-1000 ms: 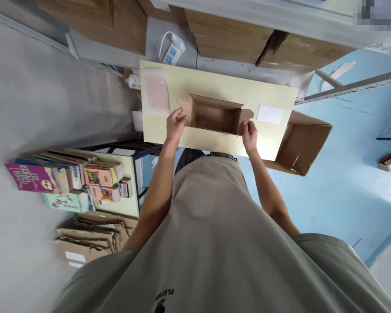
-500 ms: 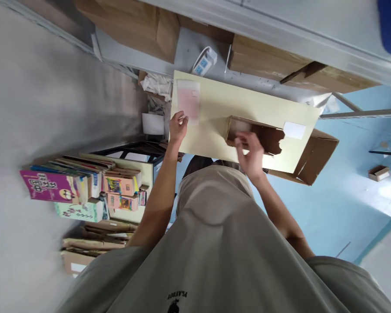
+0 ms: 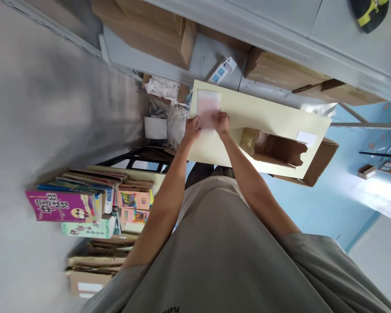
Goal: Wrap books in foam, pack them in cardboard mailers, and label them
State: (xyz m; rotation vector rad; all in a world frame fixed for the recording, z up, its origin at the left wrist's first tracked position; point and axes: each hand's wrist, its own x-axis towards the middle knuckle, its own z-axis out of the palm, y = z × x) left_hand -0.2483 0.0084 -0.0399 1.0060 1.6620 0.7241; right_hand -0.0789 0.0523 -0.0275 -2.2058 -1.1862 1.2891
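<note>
left grip and right grip are at opposite edges of the pink packet, fingers curled; whether they pinch it or merely touch it, i cannot tell. the packet lies on the counter, reaching away from between both grips. well to the right of them is a cardboard box. the work looks partway: the box is opened up, its top unclosed, the packet outside it.

Cream tabletop — pink packet, cardboard box (open), white card.
</note>
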